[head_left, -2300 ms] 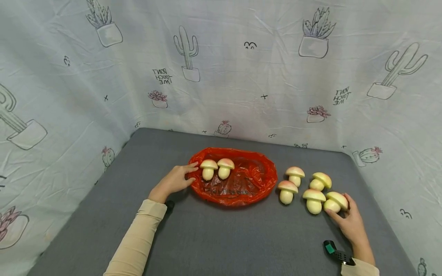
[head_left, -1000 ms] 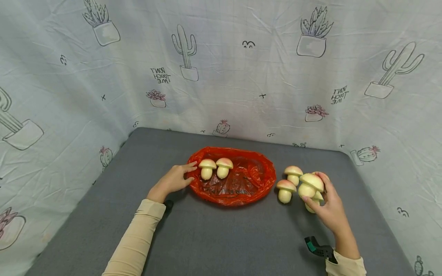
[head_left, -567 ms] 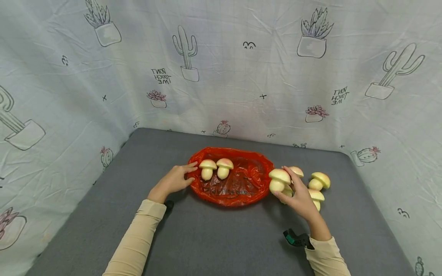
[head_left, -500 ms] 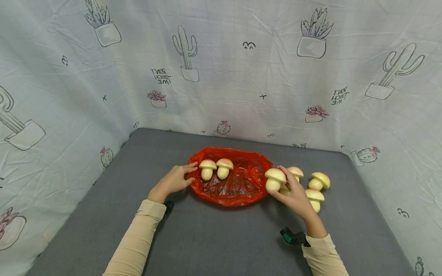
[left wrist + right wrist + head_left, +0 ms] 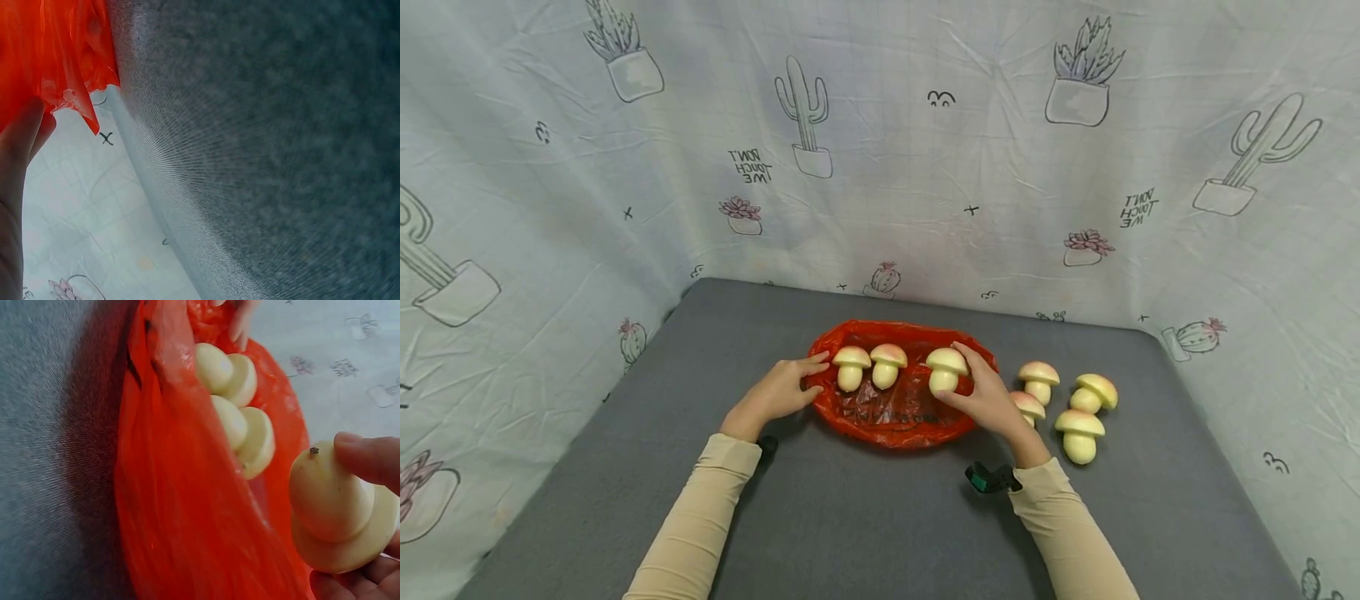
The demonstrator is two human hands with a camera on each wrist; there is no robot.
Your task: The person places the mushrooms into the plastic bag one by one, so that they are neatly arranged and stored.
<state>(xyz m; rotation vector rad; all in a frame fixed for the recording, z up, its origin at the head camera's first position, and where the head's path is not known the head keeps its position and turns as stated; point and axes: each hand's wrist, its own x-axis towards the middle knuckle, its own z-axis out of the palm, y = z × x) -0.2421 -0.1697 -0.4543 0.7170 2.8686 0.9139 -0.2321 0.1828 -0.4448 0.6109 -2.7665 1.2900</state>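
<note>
My right hand (image 5: 988, 400) grips a toy mushroom (image 5: 945, 371) between thumb and fingers, over the right part of a red plastic bag (image 5: 895, 437). In the right wrist view, this mushroom (image 5: 328, 494) has a pale rounded stem with a small dark spot at its end. Two more mushrooms, with pinkish-yellow caps, lie side by side in the bag's left part: one on the left (image 5: 851, 367), one on the right (image 5: 887, 364). At the bag's left rim rests my left hand (image 5: 778, 387), fingers extended and spread, fingertips touching the red plastic (image 5: 69, 56).
Right of the bag, several mushrooms lie on the grey table (image 5: 865, 533), among them one at the back (image 5: 1039, 379), one at the far right (image 5: 1095, 392) and one in front (image 5: 1080, 437). A white cactus-print curtain (image 5: 880, 167) encloses the table's back and sides.
The right hand has taken the rightmost mushroom from the group and carried it leftward to above the bag. My left hand has stayed at the bag's left rim.
</note>
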